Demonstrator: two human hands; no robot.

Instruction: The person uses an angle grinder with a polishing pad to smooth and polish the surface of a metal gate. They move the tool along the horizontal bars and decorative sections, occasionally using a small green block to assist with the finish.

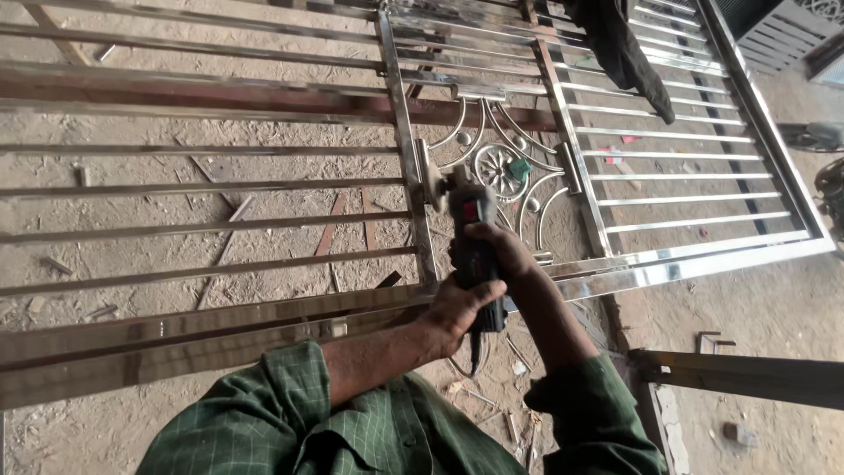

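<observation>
Both arms reach forward, bent at the elbows. The left hand (457, 308) wraps the rear of a grinder (475, 255), and the right hand (501, 251) clasps its body just ahead. Beyond the hands, its disc meets an upright bar of the steel gate (409, 167).

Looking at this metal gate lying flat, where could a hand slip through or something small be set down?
The left panel's wide gaps between horizontal bars show bare dirt; the right panel's gaps are similar. It is crowded at the middle: the scrollwork, the angle grinder and both hands, left and right, fill it.
</observation>
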